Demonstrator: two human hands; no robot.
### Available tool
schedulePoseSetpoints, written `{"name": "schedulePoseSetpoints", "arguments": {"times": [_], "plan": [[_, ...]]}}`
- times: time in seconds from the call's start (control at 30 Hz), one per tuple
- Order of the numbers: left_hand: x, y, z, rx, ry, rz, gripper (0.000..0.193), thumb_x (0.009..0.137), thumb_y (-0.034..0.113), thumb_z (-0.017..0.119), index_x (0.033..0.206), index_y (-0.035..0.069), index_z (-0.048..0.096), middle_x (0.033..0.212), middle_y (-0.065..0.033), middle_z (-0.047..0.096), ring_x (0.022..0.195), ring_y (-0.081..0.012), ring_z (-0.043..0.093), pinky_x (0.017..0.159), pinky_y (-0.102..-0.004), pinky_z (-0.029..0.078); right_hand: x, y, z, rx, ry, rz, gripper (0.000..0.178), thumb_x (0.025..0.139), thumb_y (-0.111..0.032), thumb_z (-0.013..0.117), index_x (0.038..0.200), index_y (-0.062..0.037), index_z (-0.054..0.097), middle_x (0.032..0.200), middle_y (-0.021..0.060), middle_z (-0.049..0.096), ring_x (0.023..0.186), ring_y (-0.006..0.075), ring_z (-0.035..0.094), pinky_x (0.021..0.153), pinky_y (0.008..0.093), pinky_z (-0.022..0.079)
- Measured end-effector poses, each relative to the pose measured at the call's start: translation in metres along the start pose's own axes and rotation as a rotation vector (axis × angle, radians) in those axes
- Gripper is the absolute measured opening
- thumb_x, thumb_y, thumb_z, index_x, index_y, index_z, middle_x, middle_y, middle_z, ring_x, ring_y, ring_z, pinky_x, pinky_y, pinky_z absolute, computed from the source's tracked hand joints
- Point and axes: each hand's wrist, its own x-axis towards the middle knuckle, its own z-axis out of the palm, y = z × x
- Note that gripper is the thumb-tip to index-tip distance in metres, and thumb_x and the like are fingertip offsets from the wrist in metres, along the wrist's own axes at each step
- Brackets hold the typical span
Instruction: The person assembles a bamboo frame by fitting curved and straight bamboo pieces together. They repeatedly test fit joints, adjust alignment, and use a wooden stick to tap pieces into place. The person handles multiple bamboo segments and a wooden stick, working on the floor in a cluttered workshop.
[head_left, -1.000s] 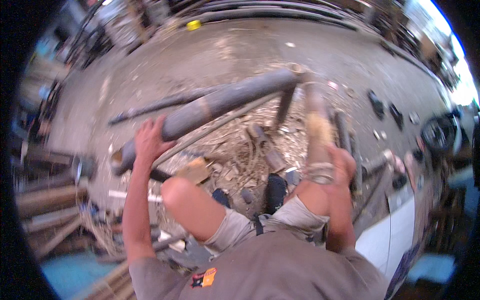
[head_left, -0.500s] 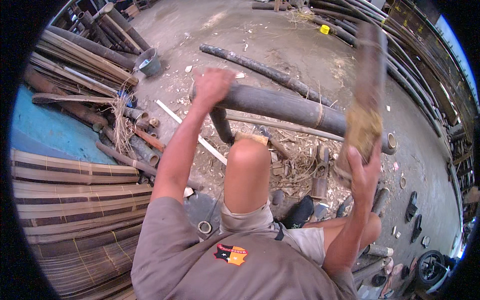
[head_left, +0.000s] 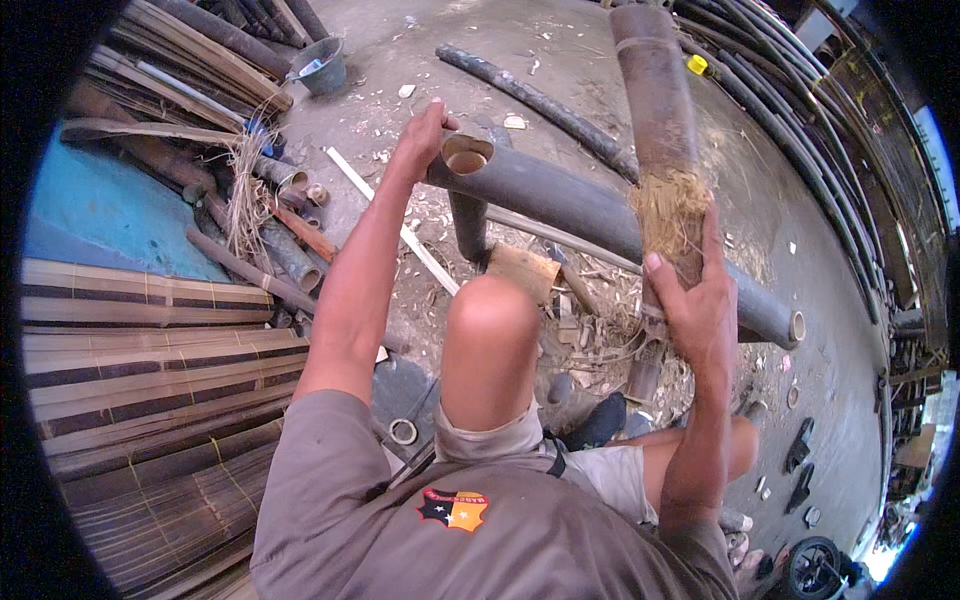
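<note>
A long dark bamboo tube [head_left: 560, 190] slants across in front of my knee, a rounded opening [head_left: 467, 155] showing near its left end. My left hand [head_left: 425, 135] is closed at that end, against the rim; most of its fingertips are hidden. In my right hand [head_left: 692, 300] is a thick brown bamboo piece [head_left: 655, 100], raised nearly upright above the tube's right part. Its middle is frayed into yellowish fibres, and my thumb and fingers wrap its lower part. Under the tube's left part stands a dark support [head_left: 468, 225], beside a wooden block [head_left: 523, 272].
Wood chips [head_left: 590, 340] litter the ground beneath the tube. Another bamboo pole [head_left: 540, 105] lies beyond it. At left are slatted mats [head_left: 160, 370], bamboo stacks and a bucket [head_left: 320, 68]. Long poles [head_left: 800, 150] line the right side, with sandals [head_left: 800, 465] nearer.
My left hand has shifted off the top of the tube's end, and the rounded opening now shows there. The right hand's bamboo piece stands farther left in view. The view has also shifted.
</note>
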Motion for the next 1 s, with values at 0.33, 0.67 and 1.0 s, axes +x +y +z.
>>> {"name": "schedulePoseSetpoints", "arguments": {"times": [0.33,0.67,1.0], "plan": [[0.011,-0.032,0.003,0.16,0.174,0.075,0.069,0.104,0.051,0.032,0.1,-0.003,0.075,0.103,-0.026,0.071,0.102,-0.0406,0.066,0.096,-0.0471,0.047,-0.017,0.023,0.042,-0.089,-0.152,-0.001,0.099,0.087,-0.047,0.07,0.164,-0.0124,0.018,0.111,0.033,0.07,0.104,0.05,0.068,0.093,0.0514,0.053],[-0.023,-0.044,-0.007,-0.306,-0.119,-0.046,0.057,0.097,0.052,0.061,0.104,-0.003,0.074,0.094,-0.0135,0.074,0.086,-0.0213,0.071,0.082,-0.0349,0.057,-0.122,0.077,0.028,0.18,-0.097,0.135,0.096,0.085,-0.034,0.076,0.162,-0.0066,0.024,0.132,0.0325,0.062,0.122,0.0411,0.064,0.104,0.0438,0.049],[-0.032,0.101,0.066,-0.403,-0.251,0.199,0.033,0.09,0.029,0.068,0.098,-0.002,0.072,0.087,-0.0065,0.066,0.076,-0.0156,0.064,0.068,-0.0317,0.054,-0.238,0.158,0.058,0.577,-0.356,0.433,0.082,0.092,-0.029,0.073,0.159,-0.0026,0.033,0.142,0.0193,0.058,0.127,0.0263,0.058,0.108,0.0397,0.045]]}}
